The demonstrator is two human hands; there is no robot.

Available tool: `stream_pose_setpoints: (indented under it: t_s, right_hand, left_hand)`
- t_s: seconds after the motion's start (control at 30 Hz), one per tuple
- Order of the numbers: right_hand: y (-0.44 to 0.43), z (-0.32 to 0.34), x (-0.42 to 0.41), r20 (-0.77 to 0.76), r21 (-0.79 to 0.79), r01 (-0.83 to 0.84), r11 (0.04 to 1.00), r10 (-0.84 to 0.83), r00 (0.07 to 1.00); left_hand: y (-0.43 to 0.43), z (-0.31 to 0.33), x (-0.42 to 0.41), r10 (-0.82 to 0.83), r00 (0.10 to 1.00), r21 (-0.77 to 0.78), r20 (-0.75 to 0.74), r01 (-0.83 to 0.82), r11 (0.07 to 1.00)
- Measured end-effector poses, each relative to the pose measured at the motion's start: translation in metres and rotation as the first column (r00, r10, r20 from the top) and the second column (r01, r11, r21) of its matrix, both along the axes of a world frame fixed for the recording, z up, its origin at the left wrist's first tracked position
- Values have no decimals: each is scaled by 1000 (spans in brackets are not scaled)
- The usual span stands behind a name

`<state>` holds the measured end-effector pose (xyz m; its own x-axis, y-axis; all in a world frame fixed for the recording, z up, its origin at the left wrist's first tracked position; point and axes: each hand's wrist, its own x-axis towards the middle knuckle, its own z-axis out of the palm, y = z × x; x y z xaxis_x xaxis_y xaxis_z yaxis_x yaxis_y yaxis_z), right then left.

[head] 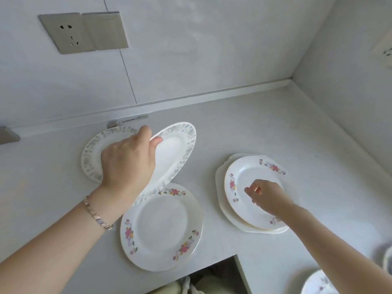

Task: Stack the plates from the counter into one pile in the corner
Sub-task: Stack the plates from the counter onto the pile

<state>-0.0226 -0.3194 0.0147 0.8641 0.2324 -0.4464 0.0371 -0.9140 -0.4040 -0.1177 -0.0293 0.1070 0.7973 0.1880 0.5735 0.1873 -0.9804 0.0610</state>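
Observation:
My left hand [127,162] grips a white plate with a pale blue-green leaf rim [176,153], lifted and tilted above the counter. A matching leaf-rim plate [93,151] lies flat behind that hand, near the back wall. Below the lifted one, a white plate with pink flowers [163,228] lies at the counter's front edge. To the right sits a small pile [224,187], a pink-flower plate on top of a scalloped white one. My right hand [267,198] hovers over that pile with fingers loosely curled, holding nothing.
The counter [275,128] runs to the corner at the upper right, where two walls meet. A metal utensil [127,122] lies by the back wall. Another plate [318,283] shows at the bottom right edge. A wall socket [70,32] is at the upper left.

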Motion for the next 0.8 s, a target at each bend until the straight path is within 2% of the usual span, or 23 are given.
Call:
stream_pose_setpoints:
  t_s: [0.07,0.1,0.17,0.27,0.37,0.43,0.67,0.8]
  right_hand:
    - [-24,1,5,19,5,63,998,-64,998]
    - [-36,1,6,26,7,101,995,-101,995]
    - [-61,0,7,29,7,181,983,-181,983]
    - [-96,-2,5,38,-22,274,961,-273,961]
    - [-123,-7,3,51,-22,353,935,-351,935]
    - [-135,-12,1,60,-31,391,920,-389,919]
    - [-152,-25,-5,39,-50,442,895,-441,897]
    - [-148,-27,-1,36,-36,442,896,-441,897]
  left_hand:
    - [-21,3,18,-24,999,-235,23,29,972]
    - [-32,2,29,-17,1000,-394,23,24,919]
    - [-53,-9,51,12,999,-667,32,13,745]
    - [-87,-37,78,17,999,-845,43,28,535]
    - [-119,-71,97,10,999,-936,-39,-40,350]
    - [-135,-93,105,3,991,-955,-134,-130,267]
    - [-169,-142,108,-5,948,-943,-319,-317,101]
    - [-173,-151,108,6,937,-934,-348,-347,84]
